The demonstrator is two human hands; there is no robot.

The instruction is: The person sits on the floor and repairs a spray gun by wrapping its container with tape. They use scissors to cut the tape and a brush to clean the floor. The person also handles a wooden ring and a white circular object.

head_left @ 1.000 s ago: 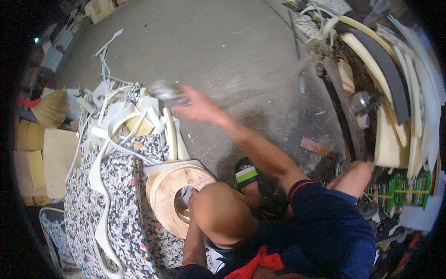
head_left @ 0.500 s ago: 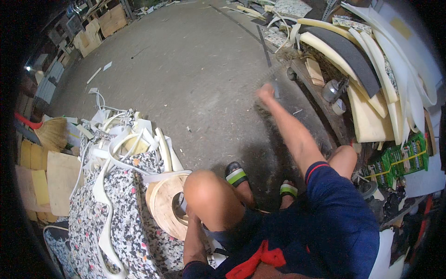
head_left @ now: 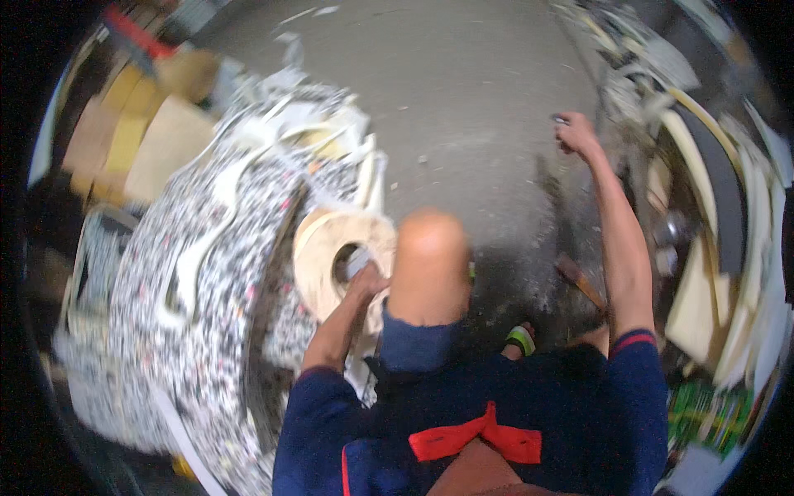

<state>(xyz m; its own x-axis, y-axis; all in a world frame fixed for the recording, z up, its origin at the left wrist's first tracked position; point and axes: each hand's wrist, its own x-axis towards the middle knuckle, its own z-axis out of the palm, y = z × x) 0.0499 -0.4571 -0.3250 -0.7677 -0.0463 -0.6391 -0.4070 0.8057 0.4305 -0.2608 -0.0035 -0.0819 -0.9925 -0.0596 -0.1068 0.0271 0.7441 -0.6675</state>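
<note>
A round light-wood ring (head_left: 318, 256) with a wide hole leans beside my raised left knee, against the speckled foam. My left hand (head_left: 368, 283) is closed on its rim at the right side of the hole; some of its fingers are hidden. Out over the floor at the upper right, my right hand (head_left: 576, 134) is closed with the arm stretched forward. A small dark, shiny end (head_left: 560, 121) pokes out of that fist, too blurred to name.
Black-and-white speckled foam (head_left: 215, 273) with white offcuts (head_left: 198, 273) fills the left. A broom (head_left: 186, 74) and yellowish boards (head_left: 169, 149) lie beyond it. Curved foam strips (head_left: 695, 157) are piled at the right. A brown stick-like piece (head_left: 583, 283) lies on the floor (head_left: 463, 107).
The view has swung to the left and is blurred. My right hand is still closed, its arm stretched out. My left hand stays at the wooden ring, which now shows more fully.
</note>
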